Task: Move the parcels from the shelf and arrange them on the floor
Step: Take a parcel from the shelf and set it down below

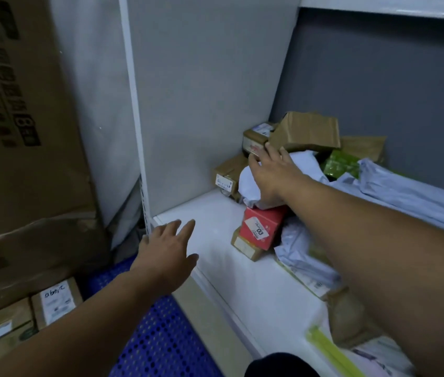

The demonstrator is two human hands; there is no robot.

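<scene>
A heap of parcels lies at the back of the white shelf (215,235). It holds brown cardboard boxes (306,130), a red box (261,227) with a label reading 03, a green packet (340,163) and pale plastic mailer bags (411,191). My right hand (272,172) reaches over the heap, fingers spread, resting on a white mailer bag (250,186) beside a labelled brown box (227,175). My left hand (167,248) hovers open over the shelf's front left corner, holding nothing.
A blue perforated mat (158,336) covers the floor below the shelf. Two small labelled cardboard parcels (55,300) sit on it at the left, under a large printed carton (25,159). A white upright post (133,104) bounds the shelf. A yellow-green strip (332,349) lies at lower right.
</scene>
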